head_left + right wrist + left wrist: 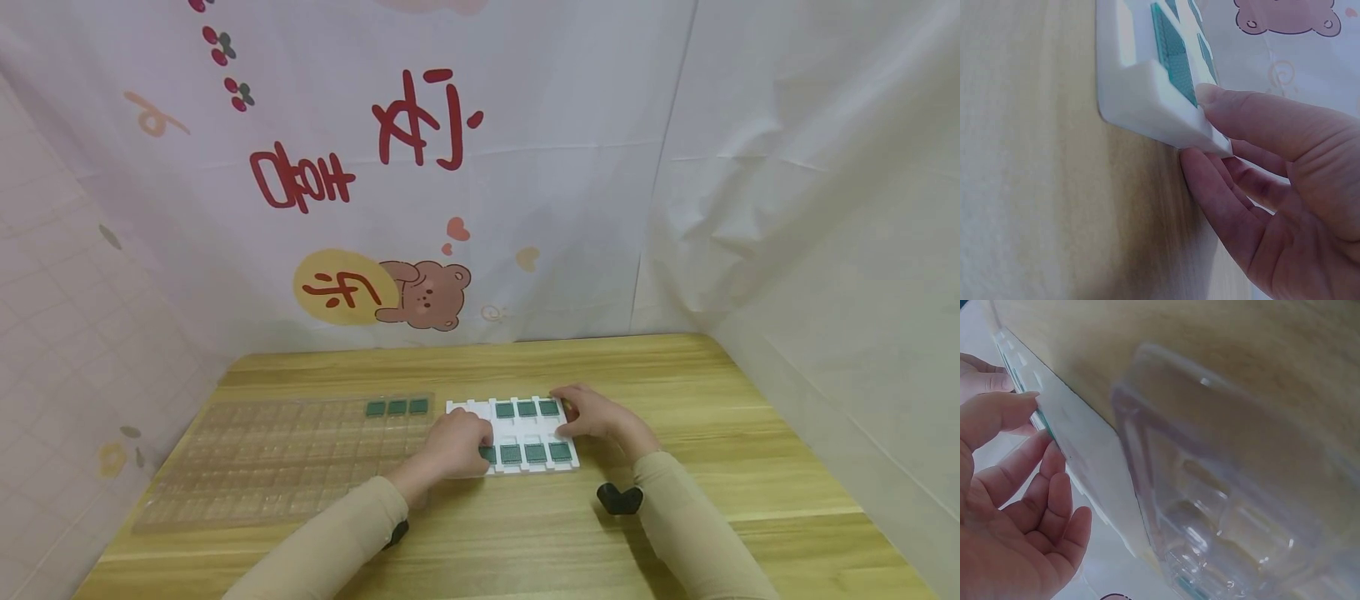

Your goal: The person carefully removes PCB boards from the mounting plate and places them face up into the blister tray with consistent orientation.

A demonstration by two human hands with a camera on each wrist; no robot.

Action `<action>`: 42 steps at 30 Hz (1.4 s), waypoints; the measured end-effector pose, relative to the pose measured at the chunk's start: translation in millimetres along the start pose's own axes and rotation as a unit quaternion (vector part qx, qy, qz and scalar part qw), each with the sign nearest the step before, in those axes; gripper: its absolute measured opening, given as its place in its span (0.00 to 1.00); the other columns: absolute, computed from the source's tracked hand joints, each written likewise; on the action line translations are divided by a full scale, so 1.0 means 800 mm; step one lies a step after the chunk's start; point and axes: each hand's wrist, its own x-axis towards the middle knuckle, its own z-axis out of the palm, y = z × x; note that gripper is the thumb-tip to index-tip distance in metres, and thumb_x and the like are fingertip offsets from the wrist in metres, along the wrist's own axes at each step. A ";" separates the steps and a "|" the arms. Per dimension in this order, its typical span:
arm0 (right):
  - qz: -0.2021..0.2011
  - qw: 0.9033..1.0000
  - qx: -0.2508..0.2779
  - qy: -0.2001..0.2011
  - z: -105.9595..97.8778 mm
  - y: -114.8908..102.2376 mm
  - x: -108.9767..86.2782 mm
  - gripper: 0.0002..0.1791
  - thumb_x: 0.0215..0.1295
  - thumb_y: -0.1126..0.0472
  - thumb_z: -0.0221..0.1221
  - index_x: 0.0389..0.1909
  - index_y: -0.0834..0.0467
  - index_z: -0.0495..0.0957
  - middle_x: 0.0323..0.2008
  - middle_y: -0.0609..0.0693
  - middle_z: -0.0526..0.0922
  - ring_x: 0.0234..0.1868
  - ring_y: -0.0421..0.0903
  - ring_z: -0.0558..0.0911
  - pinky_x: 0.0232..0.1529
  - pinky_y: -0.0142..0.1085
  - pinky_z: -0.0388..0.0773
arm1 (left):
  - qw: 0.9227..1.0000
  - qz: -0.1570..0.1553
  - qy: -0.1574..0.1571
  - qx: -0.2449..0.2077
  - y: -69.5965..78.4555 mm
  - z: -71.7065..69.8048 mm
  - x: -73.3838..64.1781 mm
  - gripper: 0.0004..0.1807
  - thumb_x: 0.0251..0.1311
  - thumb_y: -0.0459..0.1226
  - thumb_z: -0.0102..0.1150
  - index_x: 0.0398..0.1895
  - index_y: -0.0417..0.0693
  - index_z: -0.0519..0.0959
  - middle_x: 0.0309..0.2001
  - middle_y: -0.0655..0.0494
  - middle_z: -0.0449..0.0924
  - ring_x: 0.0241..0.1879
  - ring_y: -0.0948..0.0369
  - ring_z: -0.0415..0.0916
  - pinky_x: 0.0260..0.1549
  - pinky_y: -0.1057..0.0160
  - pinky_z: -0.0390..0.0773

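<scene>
A white tray (531,430) with recesses lies on the table, green square chips (527,409) sitting in two rows. My left hand (456,443) is over its left part, thumb and index finger pinching a green chip (1045,422) in the near row; the hand covers the recesses around it. At the tray's right end, my right hand (597,415) grips the edge. In the right wrist view its thumb lies on the top beside a chip (1175,59), and the fingers (1210,194) press the end wall low down.
A large clear plastic tray (262,458) with many compartments stands to the left, close to the white tray. Three green chips (397,407) sit in its far right corner. The wooden table (540,542) meets a printed cloth (555,208) at the back and sides.
</scene>
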 end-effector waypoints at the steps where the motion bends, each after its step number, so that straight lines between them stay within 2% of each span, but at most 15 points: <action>1: 0.001 1.000 0.000 0.000 0.000 0.000 0.000 0.39 0.55 0.62 0.71 0.67 0.65 0.68 0.59 0.62 0.70 0.48 0.51 0.73 0.54 0.49 0.72 | 1.000 -0.002 0.000 -0.004 0.000 0.000 0.000 0.07 0.36 0.34 0.67 0.22 0.53 0.80 0.20 0.67 0.70 0.28 0.62 0.63 0.28 0.62 0.65; 5: 0.005 1.000 0.002 0.000 0.000 -0.001 -0.001 0.39 0.55 0.62 0.71 0.67 0.65 0.68 0.59 0.62 0.70 0.48 0.51 0.73 0.54 0.49 0.72 | 1.000 -0.008 -0.002 -0.014 -0.001 0.000 0.000 0.08 0.36 0.35 0.68 0.24 0.52 0.82 0.22 0.67 0.72 0.29 0.62 0.65 0.30 0.61 0.68; 15: 0.007 1.000 0.002 0.000 0.000 -0.002 -0.001 0.38 0.55 0.62 0.72 0.67 0.65 0.68 0.58 0.61 0.70 0.49 0.52 0.72 0.55 0.49 0.71 | 0.999 0.007 0.007 -0.044 -0.007 -0.003 0.001 0.09 0.40 0.35 0.69 0.29 0.49 0.84 0.27 0.60 0.79 0.31 0.61 0.67 0.35 0.61 0.69; 22: 0.009 1.000 0.004 0.002 0.001 -0.001 -0.001 0.39 0.55 0.62 0.72 0.67 0.65 0.68 0.57 0.60 0.70 0.49 0.52 0.72 0.55 0.48 0.71 | 0.997 -0.009 0.009 -0.070 -0.003 -0.012 -0.002 0.12 0.43 0.37 0.72 0.34 0.48 0.85 0.30 0.59 0.79 0.33 0.61 0.68 0.35 0.61 0.70; 32: 0.014 1.000 0.014 0.002 0.000 -0.003 -0.002 0.39 0.55 0.63 0.72 0.67 0.64 0.68 0.58 0.61 0.69 0.49 0.52 0.72 0.55 0.49 0.71 | 0.994 0.011 0.055 -0.089 -0.005 -0.025 -0.005 0.13 0.43 0.36 0.71 0.36 0.49 0.85 0.32 0.61 0.80 0.37 0.60 0.72 0.42 0.59 0.73; 42: 0.013 1.000 0.014 0.001 0.000 -0.003 -0.002 0.39 0.55 0.62 0.72 0.67 0.64 0.68 0.57 0.60 0.70 0.49 0.52 0.73 0.55 0.49 0.72 | 0.989 0.006 0.084 -0.120 -0.007 -0.041 -0.012 0.12 0.46 0.35 0.72 0.37 0.49 0.85 0.35 0.60 0.81 0.40 0.58 0.75 0.45 0.56 0.74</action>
